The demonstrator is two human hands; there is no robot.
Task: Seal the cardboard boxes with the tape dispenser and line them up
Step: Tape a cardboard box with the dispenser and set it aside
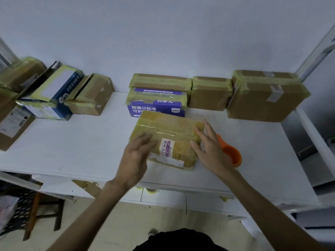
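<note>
The middle box (168, 131) is brown cardboard wrapped nearly all over in yellowish clear tape, so it's shiny and a bit wrinkly, with a paper label (167, 148) stuck on top. Just right of it, the tape dispenser (233, 153) looks like smooth orange plastic, not very glossy. The table (72, 142) under it is white, smooth, dull finish. Right behind it, the purple box (155, 107) is printed card under glossy tape. Further back right, the small brown box (211, 95) and big brown box (266, 100) show more bare matt cardboard between tape bands.
</note>
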